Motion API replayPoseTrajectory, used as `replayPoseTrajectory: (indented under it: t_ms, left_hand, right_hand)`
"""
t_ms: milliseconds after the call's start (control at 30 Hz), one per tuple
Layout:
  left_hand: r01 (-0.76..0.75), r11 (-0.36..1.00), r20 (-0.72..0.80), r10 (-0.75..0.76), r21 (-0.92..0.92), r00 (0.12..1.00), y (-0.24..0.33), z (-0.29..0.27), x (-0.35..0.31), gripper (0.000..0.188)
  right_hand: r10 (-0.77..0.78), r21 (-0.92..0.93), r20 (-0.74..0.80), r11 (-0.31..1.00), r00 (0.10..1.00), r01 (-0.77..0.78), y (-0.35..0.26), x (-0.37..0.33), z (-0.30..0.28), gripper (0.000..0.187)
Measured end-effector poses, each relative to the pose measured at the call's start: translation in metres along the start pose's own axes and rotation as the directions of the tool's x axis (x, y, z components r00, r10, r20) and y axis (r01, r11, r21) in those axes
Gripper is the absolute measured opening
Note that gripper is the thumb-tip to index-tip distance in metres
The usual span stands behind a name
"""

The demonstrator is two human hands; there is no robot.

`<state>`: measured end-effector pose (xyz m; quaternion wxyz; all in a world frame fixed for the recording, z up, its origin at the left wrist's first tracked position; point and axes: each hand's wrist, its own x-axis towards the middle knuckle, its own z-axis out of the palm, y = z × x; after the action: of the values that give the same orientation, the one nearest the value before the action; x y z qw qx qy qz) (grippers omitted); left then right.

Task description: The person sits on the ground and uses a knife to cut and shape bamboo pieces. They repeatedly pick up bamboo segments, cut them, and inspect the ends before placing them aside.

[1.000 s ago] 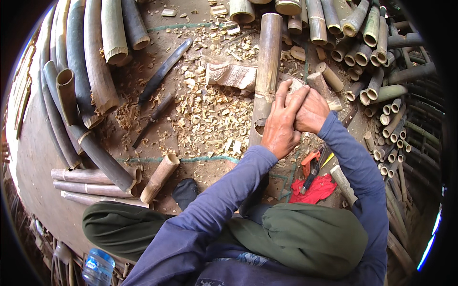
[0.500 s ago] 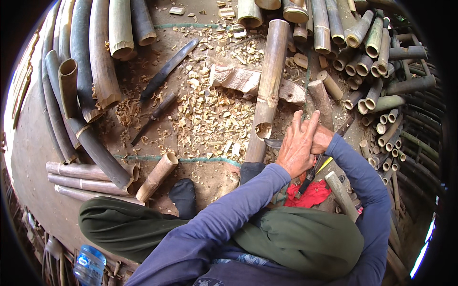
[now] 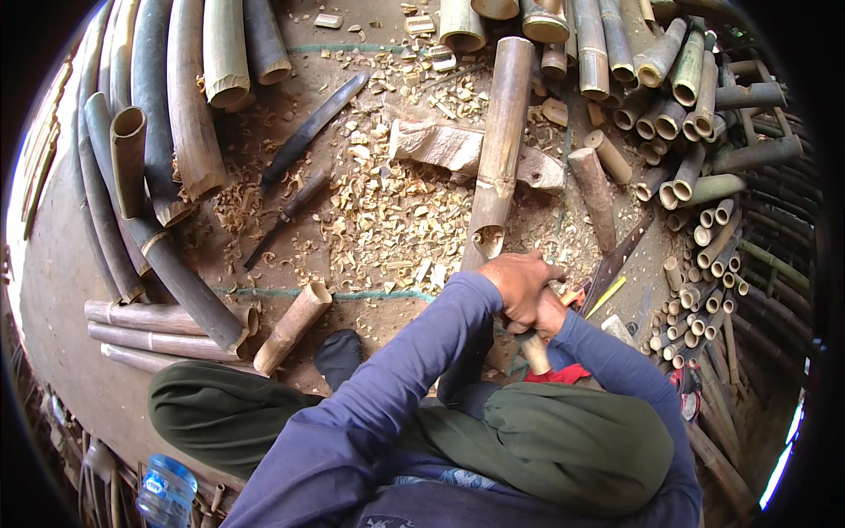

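A thick bamboo tube slants toward me, propped across a rough wooden block. Near its closer end is a scooped opening. My left hand is closed just below that opening, pressed against my right hand. Both clasp a long-handled knife, whose pale wooden handle sticks out beneath them toward my thigh. Its blade is hidden by the hands and tube. Behind the handle lies a red cloth.
Wood chips cover the ground ahead. Left of them lie a dark sheathed-looking blade and a slim dark tool. A dark long blade lies right of my hands. Bamboo pieces are stacked around, and a water bottle stands lower left.
Both hands have drawn down and toward me. The left fingers, stretched out before, are now curled. The knife handle has swung from beside my right forearm to below the hands.
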<state>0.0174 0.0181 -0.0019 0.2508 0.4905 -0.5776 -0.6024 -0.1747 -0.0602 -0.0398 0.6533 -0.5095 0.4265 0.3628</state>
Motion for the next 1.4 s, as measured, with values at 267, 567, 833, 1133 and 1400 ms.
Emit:
replayPoseTrajectory:
  t_ms: [267,567,833,1133,1400]
  left_hand:
    - [-0.287,0.940,-0.513,0.157,-0.184,0.844,0.021,-0.032,-0.066,0.074]
    - [0.153,0.976,-0.790,-0.032,-0.158,-0.612,-0.046,-0.035,-0.246,0.041]
    - [0.248,0.264,-0.357,-0.568,-0.932,-0.742,-0.149,0.030,-0.376,0.077]
    - [0.148,0.682,-0.599,-0.492,-0.716,-0.631,-0.135,0.052,-0.362,0.052]
    - [-0.706,0.496,-0.862,-0.254,-0.505,0.438,0.026,0.091,-0.230,0.055]
  right_hand:
    - [-0.266,0.678,-0.353,0.588,0.897,0.441,-0.044,-0.031,0.097,0.037]
    - [-0.517,-0.472,-0.780,0.856,0.352,0.212,0.057,0.029,0.017,0.045]
    - [-0.463,-0.512,-0.751,0.859,0.472,0.029,0.103,0.054,0.042,0.049]
    - [-0.554,-0.558,-0.711,0.819,0.432,0.134,0.109,0.063,0.055,0.048]
    - [-0.499,-0.540,-0.700,0.838,0.512,0.078,0.127,0.051,0.026,0.059]
